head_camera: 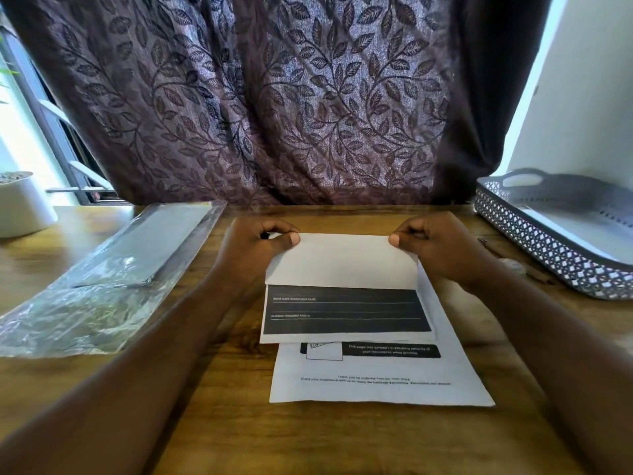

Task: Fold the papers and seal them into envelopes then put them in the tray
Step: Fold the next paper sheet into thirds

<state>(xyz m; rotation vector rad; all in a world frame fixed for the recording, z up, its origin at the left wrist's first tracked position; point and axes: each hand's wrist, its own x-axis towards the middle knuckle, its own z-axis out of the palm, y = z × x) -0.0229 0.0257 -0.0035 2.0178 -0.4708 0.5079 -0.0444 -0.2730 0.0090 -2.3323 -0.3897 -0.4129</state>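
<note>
**On the wooden table (212,423): a pinched fold**

Nearest me lies a flat printed sheet (376,389), and on it the paper (342,262), top flap bent over. My left hand (253,248) and right hand (442,248) pinch its far corners, thumbs on top. Tray (534,241) right of my fingers, plastic packet (113,269) left, curtain (274,97) beyond.

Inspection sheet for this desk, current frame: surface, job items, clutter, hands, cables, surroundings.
Surface: wooden table.
Job's things: top sheet, blank flap folded over its printed face, lying on second sheet; clear pack, likely envelopes, left; tray right.
Clutter: white pot, far left.
Grippers: left hand and right hand each pinch a far corner of the flap.
Cables: nothing seen.
Surroundings: leaf-patterned curtain behind the table.
</note>
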